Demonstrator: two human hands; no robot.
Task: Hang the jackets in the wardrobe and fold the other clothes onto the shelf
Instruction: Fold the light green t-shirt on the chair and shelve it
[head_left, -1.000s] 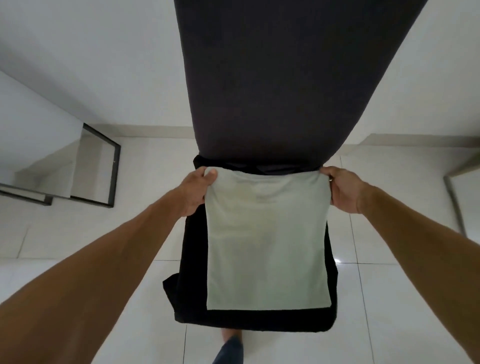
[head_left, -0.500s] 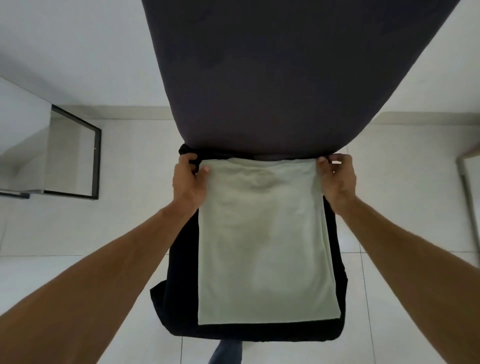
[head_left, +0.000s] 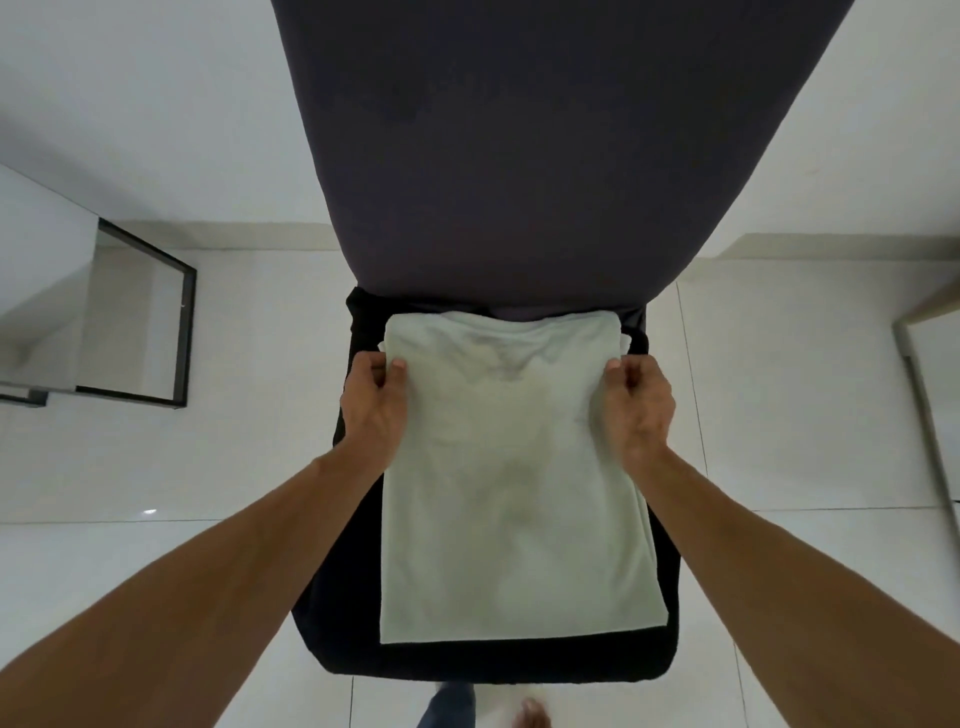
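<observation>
You're looking down at a dark chair (head_left: 519, 156) sitting on glossy white tiles (head_left: 156, 467), a black-framed glass panel (head_left: 140, 322) standing left of it, a white wall (head_left: 156, 104) behind it.

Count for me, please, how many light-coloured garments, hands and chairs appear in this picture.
Garments: 1, the pale green folded garment, pinched by both hands.
Hands: 2, the left hand and the right hand.
Chairs: 1, the dark chair.
Total: 4.

The pale green garment (head_left: 514, 493) is soft, matt knit cloth lying on a black matt fabric seat (head_left: 498, 662). The chair back (head_left: 519, 156) is dark grey matt woven cloth. The floor tiles (head_left: 208, 441) are glossy, smooth and white.
</observation>
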